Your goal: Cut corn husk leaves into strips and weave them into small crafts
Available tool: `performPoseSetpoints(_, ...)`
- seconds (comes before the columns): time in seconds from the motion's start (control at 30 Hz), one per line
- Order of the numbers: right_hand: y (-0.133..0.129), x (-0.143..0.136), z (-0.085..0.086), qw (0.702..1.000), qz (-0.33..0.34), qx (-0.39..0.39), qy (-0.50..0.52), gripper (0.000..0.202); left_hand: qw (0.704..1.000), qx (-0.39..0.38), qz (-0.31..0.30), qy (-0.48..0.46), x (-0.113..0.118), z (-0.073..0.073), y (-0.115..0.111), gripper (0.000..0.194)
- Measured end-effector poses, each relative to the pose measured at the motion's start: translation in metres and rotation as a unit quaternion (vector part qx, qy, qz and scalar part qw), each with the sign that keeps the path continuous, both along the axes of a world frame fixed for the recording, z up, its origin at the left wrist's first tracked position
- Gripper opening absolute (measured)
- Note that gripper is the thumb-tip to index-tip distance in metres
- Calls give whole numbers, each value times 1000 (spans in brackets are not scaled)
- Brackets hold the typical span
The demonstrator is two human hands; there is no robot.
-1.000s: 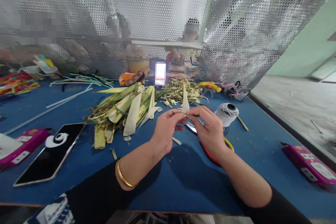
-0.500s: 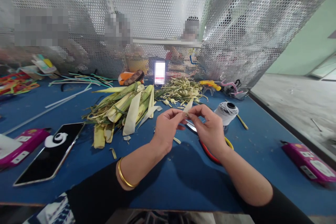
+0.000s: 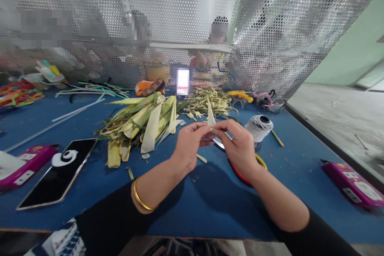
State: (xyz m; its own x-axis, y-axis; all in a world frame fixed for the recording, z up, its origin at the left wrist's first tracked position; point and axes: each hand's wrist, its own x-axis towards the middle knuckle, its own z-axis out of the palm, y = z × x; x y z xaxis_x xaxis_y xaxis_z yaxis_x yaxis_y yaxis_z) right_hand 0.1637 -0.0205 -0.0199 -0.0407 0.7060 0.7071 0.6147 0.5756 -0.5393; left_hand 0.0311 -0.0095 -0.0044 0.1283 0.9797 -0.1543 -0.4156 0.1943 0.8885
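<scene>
A pale, pointed piece of corn husk (image 3: 211, 115) sticks up from between my fingertips. My left hand (image 3: 189, 143) pinches its lower end between thumb and forefinger. Meeting it there, my right hand (image 3: 241, 141) is also closed on the husk, fingertips touching those of the left. Beneath the right hand lie scissors (image 3: 240, 174) with red and yellow handles, partly covered by that hand. A heap of corn husks (image 3: 135, 124) rests to the left of my hands. Shredded husk bits (image 3: 210, 103) are piled beyond them.
A spool of white thread (image 3: 259, 129) stands right of my hands. On the left lie a phone (image 3: 57, 176) and a magenta power strip (image 3: 33, 164); another power strip (image 3: 352, 182) is at right. A lit phone (image 3: 183, 82) leans by the perforated metal screen (image 3: 183, 4), people behind it.
The husk piece now points more upright and slightly left, its tip higher, where before it leaned right. Both hands keep almost the same place, the fingertips shifting a little.
</scene>
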Motion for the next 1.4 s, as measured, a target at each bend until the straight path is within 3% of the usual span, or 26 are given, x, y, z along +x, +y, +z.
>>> performPoseSetpoints(0.27,-2,-2,1,1000,-10,3,9,12,1000,4,2,-20,3,1,-2,5)
performPoseSetpoints(0.7,-3,-2,1,997,-46,-42,50,4,998,64,14,24,4,-3,-4,12)
performPoseSetpoints(1.4,2,-2,0,988,11,-67,140,8,997,63,6,43,4,-2,-4,11)
